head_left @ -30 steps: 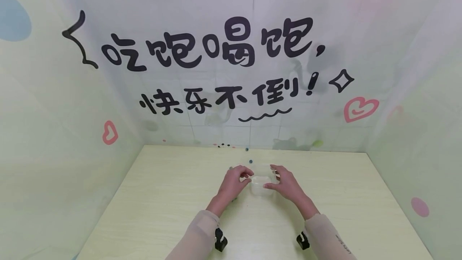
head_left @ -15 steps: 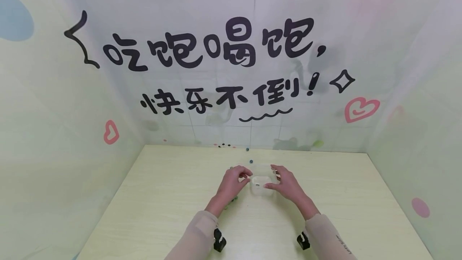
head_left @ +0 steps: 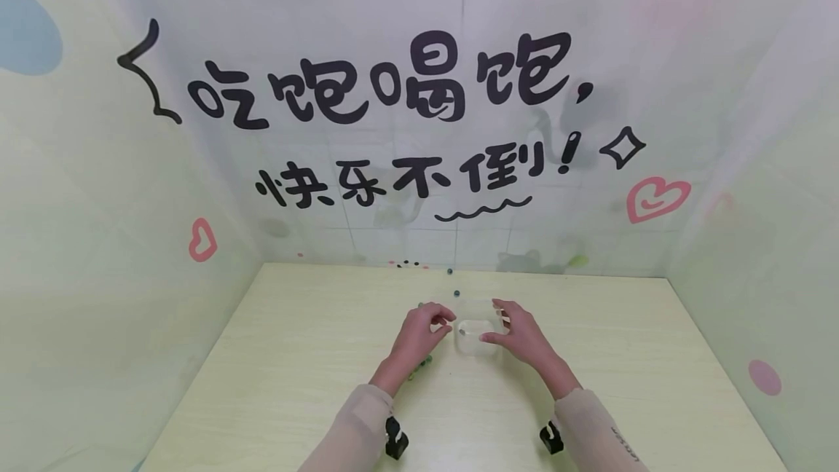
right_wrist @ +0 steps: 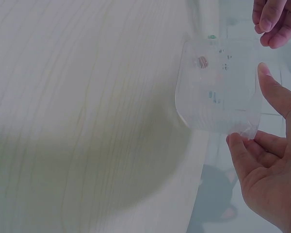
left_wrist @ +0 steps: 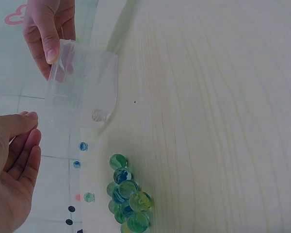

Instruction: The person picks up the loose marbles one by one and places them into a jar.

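Note:
A clear plastic container (head_left: 477, 347) stands upright on the table in front of me, and my right hand (head_left: 524, 337) grips its right side, thumb at the near rim and fingers behind. Inside it, toward the left, lies one small marble (left_wrist: 98, 115), whitish in the left wrist view and reddish-striped in the right wrist view (right_wrist: 202, 62). My left hand (head_left: 419, 333) hovers just left of the rim, thumb and index close together, holding nothing. Several green, blue and yellowish glass marbles (left_wrist: 128, 188) lie clustered beneath the left hand and wrist.
Two single blue marbles lie behind the container, a nearer one (head_left: 457, 293) and a farther one (head_left: 449, 271) by the back edge. A lone green marble (left_wrist: 89, 197) sits apart from the cluster. Printed cloth walls (head_left: 367, 239) enclose the pale wooden table (head_left: 275, 355) at back and sides.
A marble has appeared in the container and shifted slightly to the left inside it. My left hand has drawn back a little to the left. The right hand stays on the container.

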Demonstrator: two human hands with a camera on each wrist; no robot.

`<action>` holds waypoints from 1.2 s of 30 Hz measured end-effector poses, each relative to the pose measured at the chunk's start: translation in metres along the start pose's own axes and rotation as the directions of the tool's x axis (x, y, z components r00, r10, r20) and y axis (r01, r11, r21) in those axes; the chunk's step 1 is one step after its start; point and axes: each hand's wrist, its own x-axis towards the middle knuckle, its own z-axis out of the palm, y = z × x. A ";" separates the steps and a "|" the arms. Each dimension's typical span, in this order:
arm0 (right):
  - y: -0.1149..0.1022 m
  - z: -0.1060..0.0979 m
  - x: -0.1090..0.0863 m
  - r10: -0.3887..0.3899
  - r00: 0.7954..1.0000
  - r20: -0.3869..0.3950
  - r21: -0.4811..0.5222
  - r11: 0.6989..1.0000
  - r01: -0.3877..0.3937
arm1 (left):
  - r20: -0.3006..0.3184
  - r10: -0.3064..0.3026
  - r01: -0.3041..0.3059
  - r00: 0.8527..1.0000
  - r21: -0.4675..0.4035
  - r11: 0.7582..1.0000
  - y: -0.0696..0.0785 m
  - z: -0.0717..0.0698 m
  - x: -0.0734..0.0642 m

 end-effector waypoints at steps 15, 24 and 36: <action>-0.004 -0.002 -0.002 0.010 1.000 0.005 0.009 1.000 -0.010 | 0.010 -0.042 0.042 0.999 -0.026 0.999 -0.004 0.000 -0.003; -0.003 -0.001 -0.002 -0.001 1.000 0.009 0.005 1.000 0.001 | -0.012 -0.042 0.041 0.999 -0.036 0.998 -0.017 -0.005 -0.007; -0.001 -0.002 -0.002 -0.012 1.000 0.018 0.007 1.000 0.011 | -0.022 -0.085 0.084 0.996 -0.042 0.996 -0.031 -0.013 -0.016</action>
